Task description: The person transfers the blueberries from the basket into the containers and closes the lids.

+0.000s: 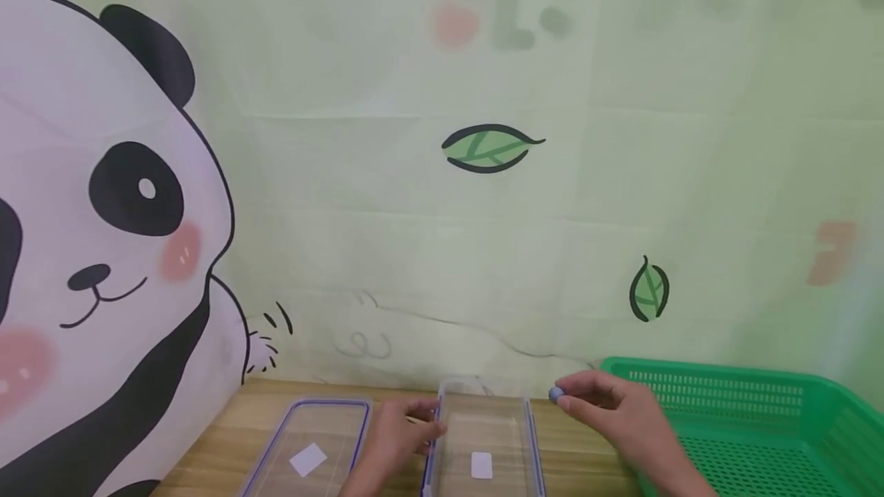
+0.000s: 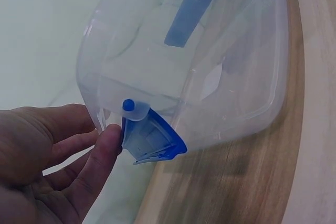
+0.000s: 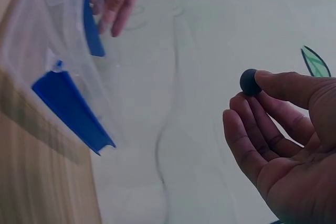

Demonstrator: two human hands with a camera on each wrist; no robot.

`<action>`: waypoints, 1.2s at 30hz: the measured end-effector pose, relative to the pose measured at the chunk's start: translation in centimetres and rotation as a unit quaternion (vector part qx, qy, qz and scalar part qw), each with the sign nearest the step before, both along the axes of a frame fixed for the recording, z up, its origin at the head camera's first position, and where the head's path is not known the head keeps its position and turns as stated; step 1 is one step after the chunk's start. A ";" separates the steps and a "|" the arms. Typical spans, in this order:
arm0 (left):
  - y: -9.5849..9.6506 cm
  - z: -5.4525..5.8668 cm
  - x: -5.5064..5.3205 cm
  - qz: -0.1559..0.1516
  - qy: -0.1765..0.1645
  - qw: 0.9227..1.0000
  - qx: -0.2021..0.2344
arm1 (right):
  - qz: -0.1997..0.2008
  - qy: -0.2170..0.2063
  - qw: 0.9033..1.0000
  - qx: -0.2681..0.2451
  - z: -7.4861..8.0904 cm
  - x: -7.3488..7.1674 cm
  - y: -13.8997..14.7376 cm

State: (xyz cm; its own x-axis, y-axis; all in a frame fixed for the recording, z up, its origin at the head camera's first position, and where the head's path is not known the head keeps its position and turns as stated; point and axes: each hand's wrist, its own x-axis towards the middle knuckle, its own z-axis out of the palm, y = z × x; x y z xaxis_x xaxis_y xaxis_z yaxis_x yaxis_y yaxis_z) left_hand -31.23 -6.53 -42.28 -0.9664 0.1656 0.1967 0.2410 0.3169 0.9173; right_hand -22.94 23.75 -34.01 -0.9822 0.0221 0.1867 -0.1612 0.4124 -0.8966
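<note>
A clear plastic container (image 1: pixel 483 436) with blue side latches (image 3: pixel 73 111) stands on the table, with a white label in its bottom. My left hand (image 1: pixel 397 436) pinches its left wall at the rim; in the left wrist view the thumb (image 2: pixel 102 158) lies beside a blue latch (image 2: pixel 152 137) hanging down. To the right of the container, my right hand (image 1: pixel 625 409) holds a small dark blue ball (image 3: pixel 250 82) between thumb and fingertips. The ball (image 1: pixel 555 394) is raised above the tabletop, just outside the container's right rim.
A clear lid (image 1: pixel 331 424) with a blue seal and a white label lies left of the container. On the right stands a green perforated basket (image 1: pixel 697 370). Behind the wooden table (image 1: pixel 573 451) hangs a pale green cloth (image 1: pixel 359 175) printed with a panda and leaves.
</note>
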 end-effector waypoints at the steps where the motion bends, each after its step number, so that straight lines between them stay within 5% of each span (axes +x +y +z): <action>1: 0.0 0.0 0.0 0.001 0.000 1.000 -0.002 | 0.007 0.003 1.000 0.003 -0.3 -0.1 -0.3; 8: 0.1 0.1 0.0 0.000 -0.002 1.000 -0.006 | 0.105 0.022 0.994 0.001 -2.9 -0.6 -2.6; 13: 0.0 0.1 -0.2 -0.002 -0.003 1.000 -0.002 | 0.128 0.023 0.991 0.022 -4.4 -1.2 -4.4; 24: 0.1 -0.3 -0.3 -0.006 -0.011 1.000 0.001 | 0.190 -0.082 0.978 0.006 -7.0 -1.2 -6.9; 36: 0.2 -0.2 -0.3 -0.004 -0.024 1.000 0.001 | 0.206 -0.137 0.969 0.003 -6.8 -1.0 -6.9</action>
State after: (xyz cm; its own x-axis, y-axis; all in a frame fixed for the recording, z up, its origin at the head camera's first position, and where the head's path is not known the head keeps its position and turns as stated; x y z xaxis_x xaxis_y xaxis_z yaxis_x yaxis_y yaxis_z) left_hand -31.51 -6.31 -42.46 -0.9732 0.1731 0.1513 0.2000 0.3130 0.9285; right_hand -23.93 16.80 -40.78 -0.9202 -0.3823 -0.0836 -0.0688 0.3683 -0.9271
